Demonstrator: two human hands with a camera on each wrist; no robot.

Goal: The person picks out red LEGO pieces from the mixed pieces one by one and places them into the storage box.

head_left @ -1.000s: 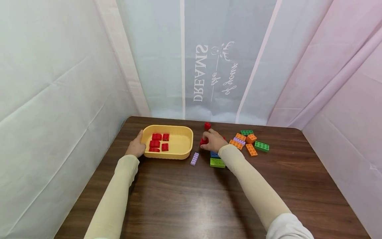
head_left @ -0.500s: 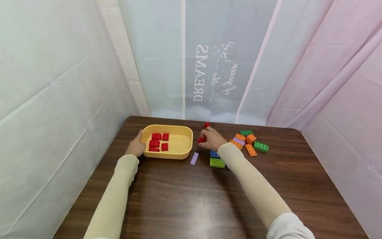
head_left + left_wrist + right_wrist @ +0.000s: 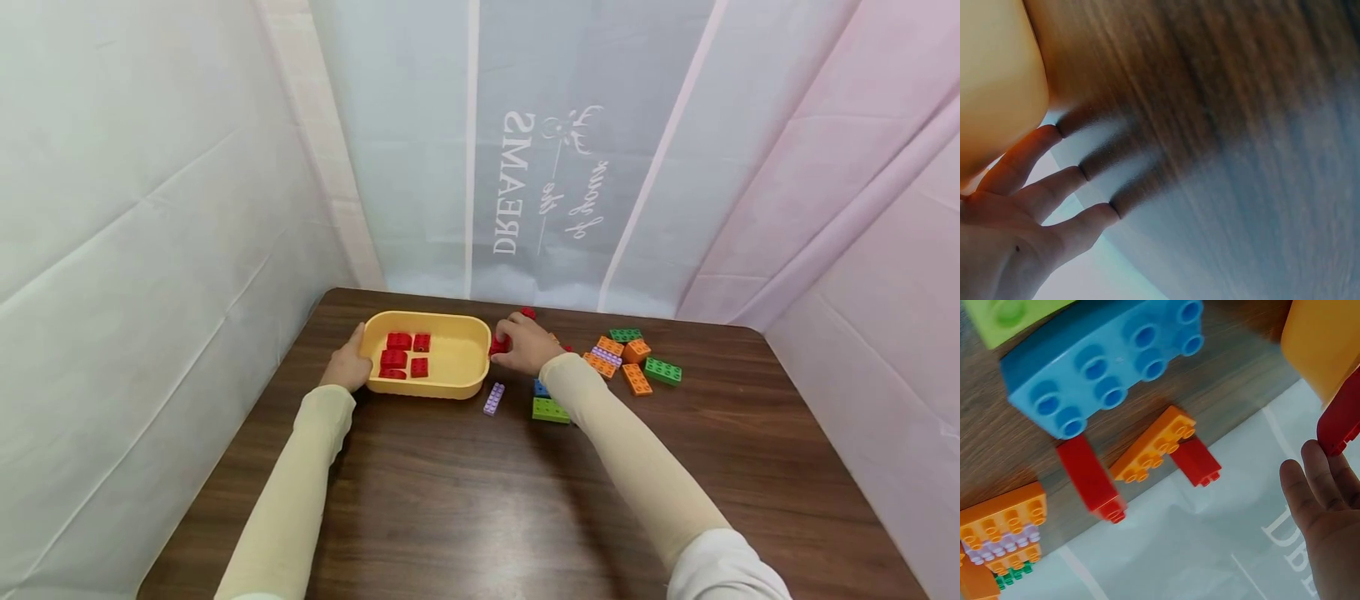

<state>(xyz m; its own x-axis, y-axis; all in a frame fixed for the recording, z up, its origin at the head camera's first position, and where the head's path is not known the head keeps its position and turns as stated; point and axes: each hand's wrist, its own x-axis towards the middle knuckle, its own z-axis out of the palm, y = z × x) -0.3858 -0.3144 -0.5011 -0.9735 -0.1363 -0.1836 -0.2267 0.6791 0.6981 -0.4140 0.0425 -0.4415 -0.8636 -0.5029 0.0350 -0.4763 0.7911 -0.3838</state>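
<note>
My left hand (image 3: 347, 364) is at the left end of a yellow tray (image 3: 480, 382), its thumb over the rim. In the left wrist view, spread fingertips touch the table beside the tray's outer wall (image 3: 1007, 94). Several red bricks (image 3: 393, 359) lie in the tray's left half. My right hand (image 3: 527, 344) holds a red brick (image 3: 1342, 415) in its fingertips, close to the tray's right rim; the thumb is hidden in the right wrist view. Two more red bricks, one (image 3: 1091, 478) beside the blue brick (image 3: 1110, 362) and one (image 3: 1196, 460) beside an orange brick (image 3: 1157, 444), lie near that hand.
A lilac brick (image 3: 494, 399) lies just right of the tray's front corner, and a lime green brick (image 3: 551, 410) farther right. Orange (image 3: 637, 380), lilac and green bricks (image 3: 663, 371) cluster at the right on the dark wooden table (image 3: 450, 500). Pale cloth (image 3: 405, 167) hangs behind.
My right hand has moved left with the red brick, from among the loose bricks to the tray's right rim. The left hand stays at the tray's left end. The head view has shifted slightly.
</note>
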